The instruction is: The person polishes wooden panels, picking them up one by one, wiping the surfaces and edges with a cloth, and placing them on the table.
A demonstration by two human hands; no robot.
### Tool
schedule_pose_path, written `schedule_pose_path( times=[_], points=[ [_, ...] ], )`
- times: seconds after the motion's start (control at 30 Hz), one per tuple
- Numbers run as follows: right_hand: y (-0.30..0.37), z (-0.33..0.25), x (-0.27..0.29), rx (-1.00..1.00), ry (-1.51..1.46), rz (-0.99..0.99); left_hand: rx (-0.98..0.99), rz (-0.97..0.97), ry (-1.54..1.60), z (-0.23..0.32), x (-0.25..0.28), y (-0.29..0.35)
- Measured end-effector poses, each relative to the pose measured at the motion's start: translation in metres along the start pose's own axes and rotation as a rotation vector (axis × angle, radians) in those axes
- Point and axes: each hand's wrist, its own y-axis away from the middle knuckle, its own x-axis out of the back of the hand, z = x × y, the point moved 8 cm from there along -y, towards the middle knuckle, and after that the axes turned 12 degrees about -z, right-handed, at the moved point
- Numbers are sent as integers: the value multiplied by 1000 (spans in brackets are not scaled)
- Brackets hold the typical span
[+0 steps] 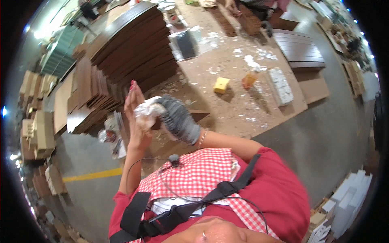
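In front of my chest, my right hand (180, 119) wears a grey knitted glove and grips a crumpled white cloth (148, 112). Its gloved fingers are partly hidden behind the cloth. My bare left hand (135, 106) is right beside it, fingers stretched forward and the cloth over its palm side. A dark brown wooden piece (199, 115) shows just beyond the glove; whether either hand touches it, I cannot tell. Farther forward, a tall stack of dark brown boards (133, 48) rises from the worktable (227, 115).
On the table lie a yellow sponge (221, 85), an amber bottle (250, 79) and a white-speckled block (280, 86), among white smears. Grooved brown panels (299, 47) stand at the right. A co-worker's hand (232, 7) rests near far brown strips. A jar (106, 135) is left.
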Motion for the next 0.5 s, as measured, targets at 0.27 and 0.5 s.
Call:
schedule_pose_path(
  times=[0.27,0.5],
  points=[
    [28,13,0,68,283,60,91,-81,-117,16,-4,-5],
    [16,8,15,16,157,71,24,-30,-67,22,-11,-12]
  ],
)
